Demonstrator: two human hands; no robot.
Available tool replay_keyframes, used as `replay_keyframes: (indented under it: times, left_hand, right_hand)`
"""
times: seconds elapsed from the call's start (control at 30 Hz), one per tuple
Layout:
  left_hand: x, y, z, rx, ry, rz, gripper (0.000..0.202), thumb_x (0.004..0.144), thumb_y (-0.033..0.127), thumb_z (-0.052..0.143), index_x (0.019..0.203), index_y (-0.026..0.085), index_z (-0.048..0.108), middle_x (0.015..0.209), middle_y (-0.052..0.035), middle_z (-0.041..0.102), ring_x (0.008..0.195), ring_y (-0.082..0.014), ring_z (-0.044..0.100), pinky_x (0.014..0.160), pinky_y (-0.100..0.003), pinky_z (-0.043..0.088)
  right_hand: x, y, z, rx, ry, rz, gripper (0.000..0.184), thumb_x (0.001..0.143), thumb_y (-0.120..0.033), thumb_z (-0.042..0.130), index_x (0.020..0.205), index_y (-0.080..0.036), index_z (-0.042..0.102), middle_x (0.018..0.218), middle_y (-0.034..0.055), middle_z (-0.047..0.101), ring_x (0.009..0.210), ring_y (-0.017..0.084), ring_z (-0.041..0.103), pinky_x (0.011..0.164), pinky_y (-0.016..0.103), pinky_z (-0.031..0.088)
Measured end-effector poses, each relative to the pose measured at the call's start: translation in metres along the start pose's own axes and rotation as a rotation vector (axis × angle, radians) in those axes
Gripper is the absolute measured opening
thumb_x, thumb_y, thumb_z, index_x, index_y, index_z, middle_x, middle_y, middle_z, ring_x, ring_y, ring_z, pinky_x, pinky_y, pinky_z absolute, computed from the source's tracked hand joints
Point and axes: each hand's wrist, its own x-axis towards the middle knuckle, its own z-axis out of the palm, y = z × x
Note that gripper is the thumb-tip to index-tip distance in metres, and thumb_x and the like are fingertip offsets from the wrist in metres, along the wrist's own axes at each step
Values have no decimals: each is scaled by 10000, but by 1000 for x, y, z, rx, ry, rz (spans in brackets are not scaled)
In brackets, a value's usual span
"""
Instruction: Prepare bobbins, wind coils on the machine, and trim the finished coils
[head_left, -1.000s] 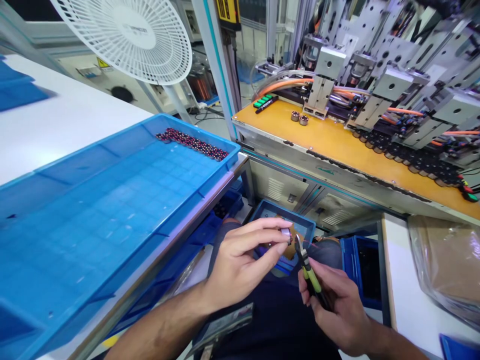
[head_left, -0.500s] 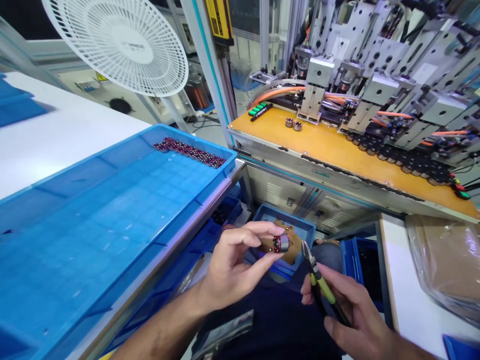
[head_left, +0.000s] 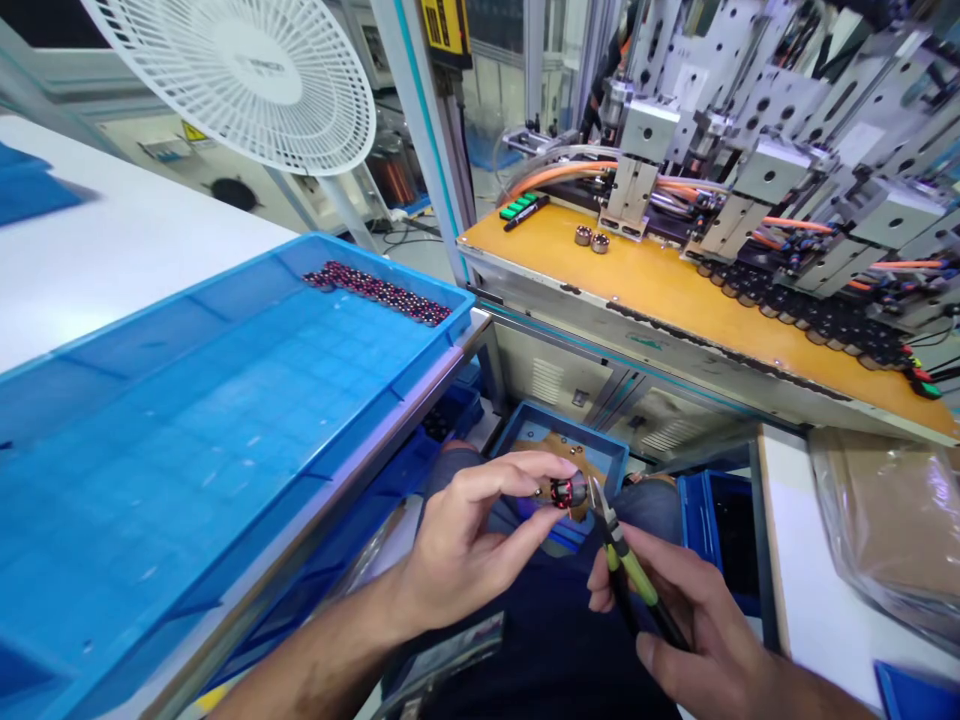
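My left hand (head_left: 465,540) pinches a small round motor part (head_left: 564,492) with red windings between thumb and fingers, held over my lap. My right hand (head_left: 682,630) grips green-handled cutting pliers (head_left: 622,565); their tips sit right beside the part, at its right side. Below the part lies a small blue bin (head_left: 559,440) on the floor. A large blue tray (head_left: 210,400) on my left carries a row of several similar red-wound parts (head_left: 375,287) along its far edge.
A white fan (head_left: 240,75) stands behind the tray. An orange-topped machine bench (head_left: 675,290) at the right carries grey actuators, orange hoses, and two loose metal parts (head_left: 591,238). A plastic-wrapped bundle (head_left: 892,520) rests on a white surface at the far right.
The pliers' tips have come back up beside the part after dropping away. My left hand has turned the part so its red windings show.
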Motion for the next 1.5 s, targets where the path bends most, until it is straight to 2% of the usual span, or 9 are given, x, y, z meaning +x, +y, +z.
replay_keyframes:
  times: [0.13,0.6,0.8,0.93,1.03,1.07,1.17,1.3,1.5]
  left_hand:
    - [-2,1,0,-7,1,-13,541,740,-64,694,1134,240,480,1097,-82,731,1001,-214,731,930,-365,584]
    - [-4,-1,0,-46,30,-49,562,723,-110,675,1138,233,515,1099,-62,723,1009,-207,721,931,-360,591]
    - [-2,-3,-2,-298,84,-334,404,753,-19,719,1046,255,669,1086,-31,729,978,-176,710,837,-285,604]
    - [-2,-16,-4,-603,174,-732,233,680,212,858,892,212,760,1009,-48,765,865,-153,720,771,-221,585]
    - [-11,-19,-8,-640,200,-881,328,598,308,909,873,192,773,958,-67,780,795,-158,718,738,-228,577]
    - [-16,-18,-12,-617,194,-907,335,594,320,910,869,185,775,951,-75,782,785,-161,717,726,-229,575]
    - [-31,-7,-33,-504,198,-973,342,651,339,878,941,192,772,987,-96,785,818,-183,720,712,-245,580]
    - [-38,0,-90,-300,336,-1038,389,711,399,826,1015,164,760,1039,-136,773,866,-227,734,760,-307,601]
    - [-12,-62,-212,99,624,-1003,327,775,295,780,1036,116,698,1055,-128,741,930,-231,722,875,-386,587]
  right_hand:
    - [-3,3,0,-23,6,64,628,868,-144,606,1445,-341,457,1108,107,656,930,209,676,851,425,570]
    - [4,10,3,-25,87,116,560,892,-136,586,1379,-403,515,926,32,645,697,114,597,638,250,538]
    - [9,10,-8,-368,109,165,511,849,-123,570,1341,-262,561,901,40,653,798,156,638,783,297,553]
    - [45,-9,-43,-780,181,-62,564,793,-117,557,1348,-215,559,1059,76,673,954,209,653,911,341,527]
    - [100,-33,-94,-1176,443,-253,594,747,-169,555,1340,-149,563,1155,119,647,1049,257,623,948,370,502]
    - [121,-39,-113,-1336,537,-195,601,738,-180,560,1336,-131,568,1109,120,661,997,251,634,917,354,508]
    - [180,-45,-159,-1547,607,-18,499,729,-217,600,1217,-132,660,1049,127,697,936,263,653,845,331,502]
    - [227,-30,-183,-1575,578,28,370,773,-313,628,1070,-119,731,986,167,725,863,284,660,738,336,467]
    - [244,-7,-195,-1590,570,22,441,847,-401,589,1099,-64,720,1146,223,691,1007,311,637,780,371,447]
